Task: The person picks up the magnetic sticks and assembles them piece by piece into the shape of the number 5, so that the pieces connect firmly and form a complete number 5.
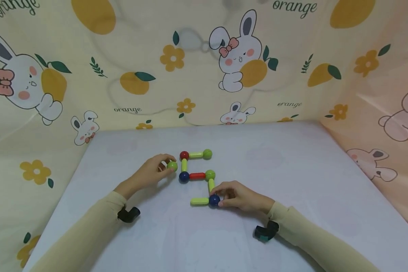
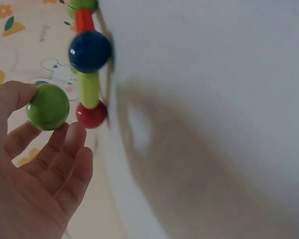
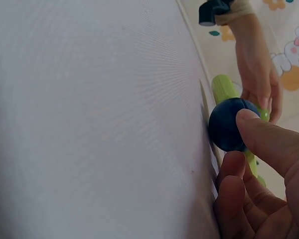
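My left hand [image 1: 153,170] pinches a loose green ball [image 1: 172,166] between thumb and fingers, just left of a chain of balls and rods. In the left wrist view this green ball [image 2: 48,107] is apart from the chain. The chain lies in an S-like shape: a green ball [image 1: 207,153] and red ball [image 1: 184,155] at the far side, a blue ball [image 1: 184,176], a red rod [image 1: 197,176], and another green ball [image 1: 210,174]. At the near end, my right hand [image 1: 239,195] grips a blue ball [image 1: 214,200], from which a yellow-green rod [image 1: 199,201] points left.
A white-covered table [image 1: 275,162] carries the chain. Behind it and at both sides hangs a cloth [image 1: 197,87] printed with rabbits and oranges. Each wrist wears a black device, one on the left [image 1: 129,214] and one on the right [image 1: 266,231].
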A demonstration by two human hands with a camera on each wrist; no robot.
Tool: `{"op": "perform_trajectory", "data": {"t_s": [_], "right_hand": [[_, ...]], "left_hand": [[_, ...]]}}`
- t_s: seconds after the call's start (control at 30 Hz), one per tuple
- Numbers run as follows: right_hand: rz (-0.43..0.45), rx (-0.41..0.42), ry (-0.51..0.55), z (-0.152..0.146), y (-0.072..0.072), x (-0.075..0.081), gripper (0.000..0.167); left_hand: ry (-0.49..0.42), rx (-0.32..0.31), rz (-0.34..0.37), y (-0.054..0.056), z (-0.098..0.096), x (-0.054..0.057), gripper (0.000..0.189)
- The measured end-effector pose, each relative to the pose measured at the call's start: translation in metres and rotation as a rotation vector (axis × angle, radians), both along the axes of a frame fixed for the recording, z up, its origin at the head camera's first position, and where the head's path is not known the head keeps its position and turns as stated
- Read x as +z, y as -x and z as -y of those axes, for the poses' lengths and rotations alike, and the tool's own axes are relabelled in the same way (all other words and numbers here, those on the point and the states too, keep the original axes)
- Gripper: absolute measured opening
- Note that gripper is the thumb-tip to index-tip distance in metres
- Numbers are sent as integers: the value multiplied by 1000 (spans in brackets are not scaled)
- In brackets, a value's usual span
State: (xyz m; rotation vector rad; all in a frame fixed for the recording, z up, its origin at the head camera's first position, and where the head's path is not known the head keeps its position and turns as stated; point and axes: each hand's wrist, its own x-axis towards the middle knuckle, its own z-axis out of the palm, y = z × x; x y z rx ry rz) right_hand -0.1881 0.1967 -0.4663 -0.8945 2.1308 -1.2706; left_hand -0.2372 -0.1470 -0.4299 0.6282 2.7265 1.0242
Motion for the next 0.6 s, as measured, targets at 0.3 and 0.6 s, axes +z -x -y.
{"op": "perform_trajectory", "data": {"t_s": [0.3,0.6], "right_hand": [[-22,13,16,-1,1,-2,38],[-8,8,8,1,-1,2,38]], "left_hand": [[5,-103,-5,-22,-6,8,35],[1,-177,9,-36,-14,3,34]]}}
